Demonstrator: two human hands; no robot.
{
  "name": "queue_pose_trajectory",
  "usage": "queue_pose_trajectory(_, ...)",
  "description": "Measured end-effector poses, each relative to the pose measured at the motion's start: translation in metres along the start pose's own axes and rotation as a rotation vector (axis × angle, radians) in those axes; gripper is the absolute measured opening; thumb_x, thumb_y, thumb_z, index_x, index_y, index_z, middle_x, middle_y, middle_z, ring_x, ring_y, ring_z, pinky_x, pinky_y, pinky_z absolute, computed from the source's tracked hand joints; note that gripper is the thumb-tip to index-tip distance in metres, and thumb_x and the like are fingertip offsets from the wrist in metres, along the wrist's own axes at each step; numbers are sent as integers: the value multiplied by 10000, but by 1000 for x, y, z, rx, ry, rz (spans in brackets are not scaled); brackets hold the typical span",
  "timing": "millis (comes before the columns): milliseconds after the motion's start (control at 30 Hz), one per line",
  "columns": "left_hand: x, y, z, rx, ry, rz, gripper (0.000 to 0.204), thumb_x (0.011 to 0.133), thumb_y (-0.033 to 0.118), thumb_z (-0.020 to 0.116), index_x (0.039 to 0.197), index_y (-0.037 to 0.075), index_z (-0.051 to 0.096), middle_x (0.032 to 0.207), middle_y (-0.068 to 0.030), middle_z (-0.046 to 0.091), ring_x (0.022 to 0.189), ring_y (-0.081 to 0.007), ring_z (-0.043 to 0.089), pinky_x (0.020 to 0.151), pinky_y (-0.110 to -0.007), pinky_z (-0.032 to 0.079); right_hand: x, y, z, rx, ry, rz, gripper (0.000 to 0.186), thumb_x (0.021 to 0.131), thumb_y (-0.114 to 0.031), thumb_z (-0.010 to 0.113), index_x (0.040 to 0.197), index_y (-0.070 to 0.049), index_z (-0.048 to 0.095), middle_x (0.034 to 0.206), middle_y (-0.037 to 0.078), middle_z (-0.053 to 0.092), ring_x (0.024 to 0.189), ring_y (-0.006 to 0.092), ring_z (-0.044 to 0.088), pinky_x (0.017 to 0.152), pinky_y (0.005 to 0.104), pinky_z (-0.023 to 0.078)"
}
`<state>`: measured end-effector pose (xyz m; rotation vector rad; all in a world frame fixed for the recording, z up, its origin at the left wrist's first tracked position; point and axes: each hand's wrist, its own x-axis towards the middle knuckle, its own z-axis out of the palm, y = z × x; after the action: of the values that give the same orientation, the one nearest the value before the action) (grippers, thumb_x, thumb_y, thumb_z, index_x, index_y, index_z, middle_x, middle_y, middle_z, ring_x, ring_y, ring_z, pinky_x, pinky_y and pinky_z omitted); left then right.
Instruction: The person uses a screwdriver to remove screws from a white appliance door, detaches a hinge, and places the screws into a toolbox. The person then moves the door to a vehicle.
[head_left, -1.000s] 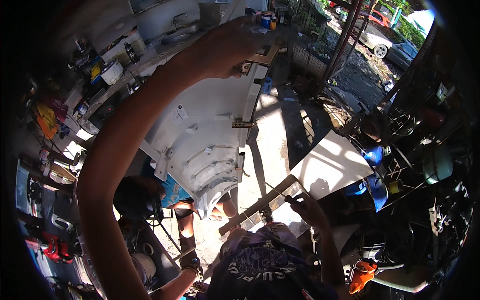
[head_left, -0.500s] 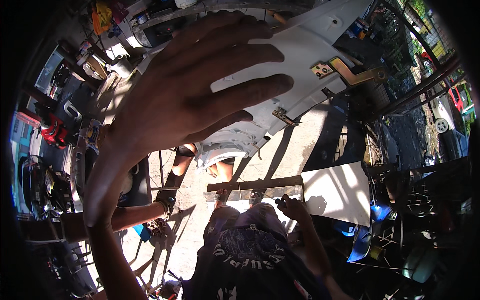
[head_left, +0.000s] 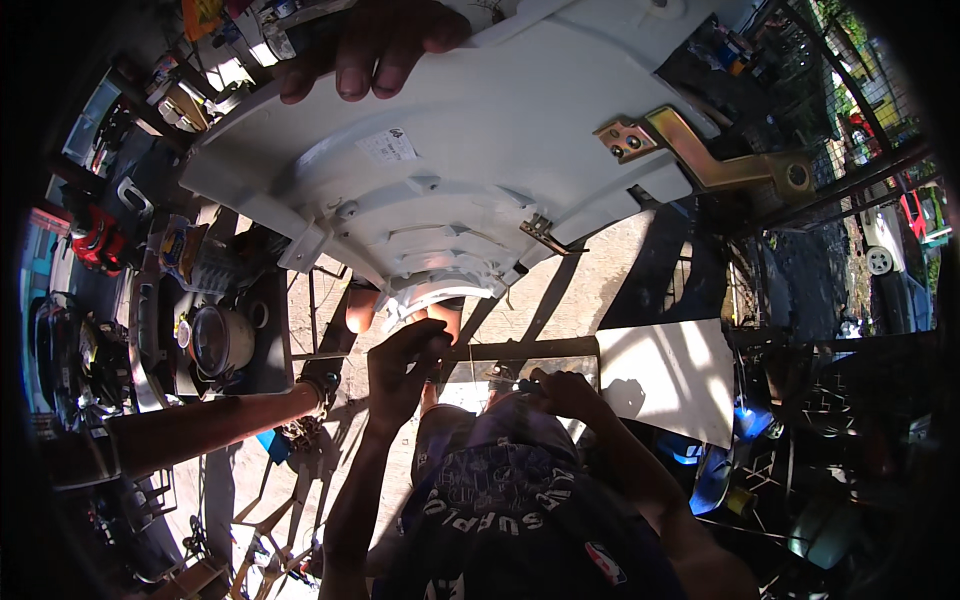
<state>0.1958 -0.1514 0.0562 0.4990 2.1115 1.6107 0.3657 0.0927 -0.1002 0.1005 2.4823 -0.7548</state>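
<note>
A pale grey car fender (head_left: 470, 180), with a small label and raised ribs, spans the upper middle, held up in front of me. Just below its narrow lower end is my left hand (head_left: 402, 368), its fingers curled together; whatever they may grip is hidden. My right hand (head_left: 572, 394), lower and to the right in front of my lap, is closed around a small dark object (head_left: 528, 385) of a kind I cannot make out. Another person's hand (head_left: 385, 50) rests over the fender's top edge. A gold-coloured metal bracket (head_left: 700, 155) juts from the fender's right side.
A whitish flat sheet (head_left: 675, 380) lies to the right, beside a dark bar (head_left: 530, 348) crossing before my feet. A bare limb (head_left: 225, 425) reaches in from the left. Another person's knee (head_left: 447, 318) shows beneath the fender. A round pot (head_left: 222, 340) stands at left.
My left hand, earlier raised large across the fender, has come down to below its lower end, with fingers now curled. My right hand has shifted slightly left and up.
</note>
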Motion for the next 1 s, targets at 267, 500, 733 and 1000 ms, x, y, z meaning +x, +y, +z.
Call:
queue_pose_trajectory(267, 100, 12, 71, -869, 66, -185, 418, 976, 141, 653, 1342, -41, 563, 1162, -92, 674, 1047, -173, 648, 960, -306, 518, -33, 14, 33, 130, 180, 178, 496, 911, -473, 663, 1185, -66, 582, 827, 188, 724, 789, 382, 713, 710, 512, 551)
queue_pose_trajectory(500, 105, 20, 57, -904, 128, -194, 346, 951, 108, 675, 1278, 11, 618, 1135, -59, 671, 1021, -146, 638, 949, -296, 513, -48, 6, 50, 178, 151, 236, 525, 921, -478, 663, 1236, -65, 585, 835, 204, 719, 832, 385, 715, 743, 487, 558)
queue_pose_trajectory(733, 128, 4, 45, -868, -5, -82, 233, 946, 120, 684, 1163, 39, 660, 1034, -32, 674, 958, -137, 644, 895, -301, 521, -66, -90, -46, 164, 465, 19, 451, 898, -201, 703, 1326, -121, 584, 982, 131, 742, 835, 301, 729, 713, 424, 566)
queue_pose_trajectory(1000, 154, 4, 46, -792, -117, -27, 222, 956, 56, 623, 1169, -2, 639, 1084, -35, 670, 935, -133, 663, 853, -284, 543, -64, -214, -97, 390, 991, 197, 441, 926, -84, 615, 1363, -122, 581, 1234, 120, 669, 813, 276, 695, 690, 379, 538)
